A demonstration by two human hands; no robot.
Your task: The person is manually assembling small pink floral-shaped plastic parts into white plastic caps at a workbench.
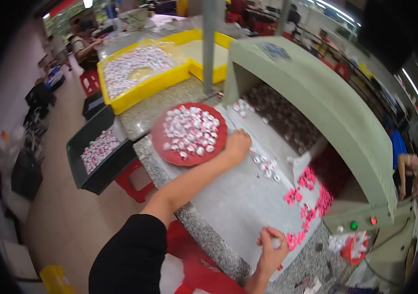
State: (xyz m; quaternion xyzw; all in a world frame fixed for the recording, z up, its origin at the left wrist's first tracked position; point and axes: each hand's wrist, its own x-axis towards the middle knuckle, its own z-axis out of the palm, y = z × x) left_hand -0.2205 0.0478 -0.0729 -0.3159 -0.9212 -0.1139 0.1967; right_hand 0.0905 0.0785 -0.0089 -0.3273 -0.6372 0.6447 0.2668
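Observation:
A red round tray (158, 139), heaped with small white round pieces marked pink, sits on a pale sheet (228, 196). My left hand (238, 146) is closed just beside the tray's right rim, its fingers curled downward; what they hold, if anything, is hidden. Several loose white pieces (267, 167) lie to the right of that hand. Low in the view, my right hand (272, 250) pinches a small whitish piece (276, 242) between thumb and fingers. Bright pink flower-like pieces (309, 213) spread across the sheet beyond it.
A pale green arched machine (311, 73) stands over the right side, with more pieces under its hood. Yellow trays (125, 102) sit at the far left. A dark bin (96, 183) of pink-white pieces stands left. A red basket (355, 250) is lower right.

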